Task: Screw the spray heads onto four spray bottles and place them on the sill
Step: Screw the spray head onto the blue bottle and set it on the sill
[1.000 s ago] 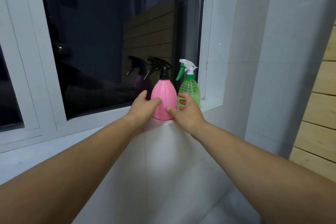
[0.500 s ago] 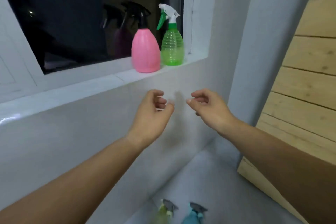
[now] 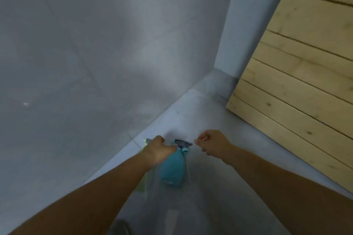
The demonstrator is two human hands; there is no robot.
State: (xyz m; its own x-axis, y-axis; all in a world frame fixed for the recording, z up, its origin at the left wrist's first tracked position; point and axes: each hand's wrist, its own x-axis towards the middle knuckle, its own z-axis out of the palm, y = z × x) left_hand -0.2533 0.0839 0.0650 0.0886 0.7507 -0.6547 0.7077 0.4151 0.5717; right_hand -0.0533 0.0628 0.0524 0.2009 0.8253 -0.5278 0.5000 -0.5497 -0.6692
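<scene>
A blue spray bottle (image 3: 172, 170) with a grey spray head (image 3: 182, 142) stands on the floor by the wall. Left of it is a yellow-green spray bottle (image 3: 142, 184), mostly hidden by my left forearm, with only a sliver of its head (image 3: 146, 141) showing. My left hand (image 3: 159, 149) hangs over that head, its thumb next to the blue bottle's neck; whether it grips anything is hidden. My right hand (image 3: 212, 143) hovers just right of the grey head, fingers loosely curled and holding nothing. The sill and the other bottles are out of view.
A grey tiled wall (image 3: 95, 53) rises on the left and meets the grey floor (image 3: 210, 206) right behind the bottles. A slatted wooden panel (image 3: 305, 82) stands on the right. Something dark (image 3: 119, 228) sits at the bottom edge.
The view has dropped from the sill to the floor. Both hands came down from below the sill to the two bottles on the floor. The pink and green bottles are out of sight.
</scene>
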